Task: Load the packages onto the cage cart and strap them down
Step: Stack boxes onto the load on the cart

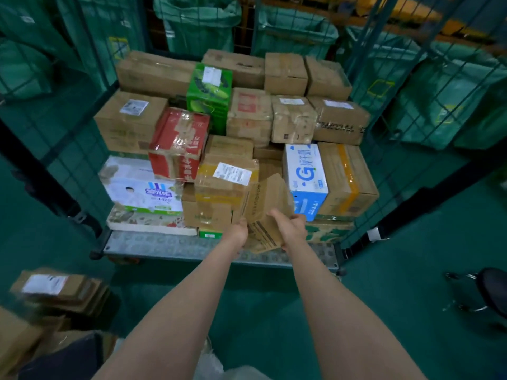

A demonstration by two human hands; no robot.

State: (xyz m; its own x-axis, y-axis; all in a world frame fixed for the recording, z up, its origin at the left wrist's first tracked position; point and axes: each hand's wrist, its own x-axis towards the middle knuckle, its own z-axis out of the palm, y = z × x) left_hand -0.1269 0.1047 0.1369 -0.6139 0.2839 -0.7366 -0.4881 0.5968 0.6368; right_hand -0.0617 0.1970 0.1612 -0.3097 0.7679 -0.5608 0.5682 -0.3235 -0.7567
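Note:
A small brown cardboard package hangs tilted at the front of the cage cart, above its metal deck. My left hand grips its left lower edge and my right hand grips its right side. It sits in the gap between a taped brown box with a white label and a blue and white milk carton. Several packages fill the cart behind, among them a red box and a green box.
Green mesh cage walls stand on both sides, with green sacks hanging beyond them. A stack of brown labelled parcels lies at the lower left on the green floor. A black stool stands at the right edge.

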